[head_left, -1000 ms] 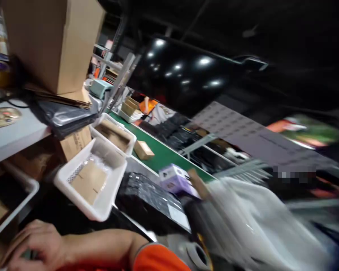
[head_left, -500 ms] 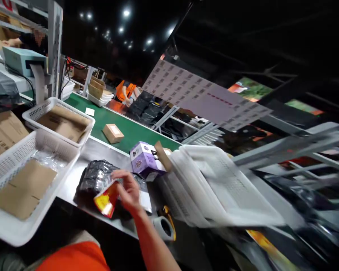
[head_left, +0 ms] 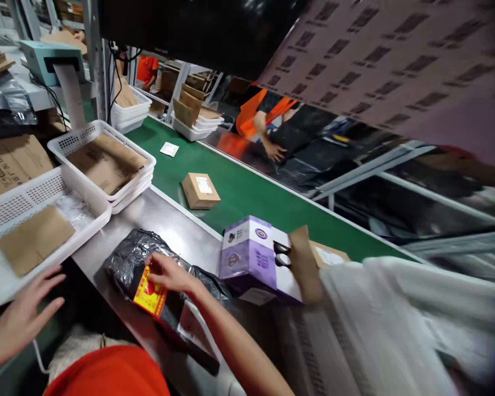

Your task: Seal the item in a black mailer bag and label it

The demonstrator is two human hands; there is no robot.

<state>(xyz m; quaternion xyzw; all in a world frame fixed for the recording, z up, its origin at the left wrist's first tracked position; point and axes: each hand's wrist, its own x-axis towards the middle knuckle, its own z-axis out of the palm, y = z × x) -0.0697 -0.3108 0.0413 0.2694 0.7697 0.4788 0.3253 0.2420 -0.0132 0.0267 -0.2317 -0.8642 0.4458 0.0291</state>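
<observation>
My right hand (head_left: pixel 168 273) pinches the upper edge of a yellow and red printed label (head_left: pixel 150 292), which lies against a parcel wrapped in black plastic (head_left: pixel 138 250). The parcel rests on the metal bench top (head_left: pixel 171 220) and bears a white paper slip (head_left: pixel 194 330) near my forearm. My left hand (head_left: pixel 27 311) is open and holds nothing, its fingers apart, beside the near white basket (head_left: pixel 101 217). Flat cardboard (head_left: pixel 36 239) lies in that basket.
Beyond the bench a green conveyor belt (head_left: pixel 247 201) carries a small carton (head_left: pixel 201 191). A purple and white box (head_left: pixel 247 258) with bottles stands right of the parcel. White baskets (head_left: pixel 355 324) crowd the right. Across the belt a co-worker's hand (head_left: pixel 274 151) rests on black parcels.
My right hand has brought the label down onto the black parcel. My left hand has come into view at the lower left. The camera has turned downward.
</observation>
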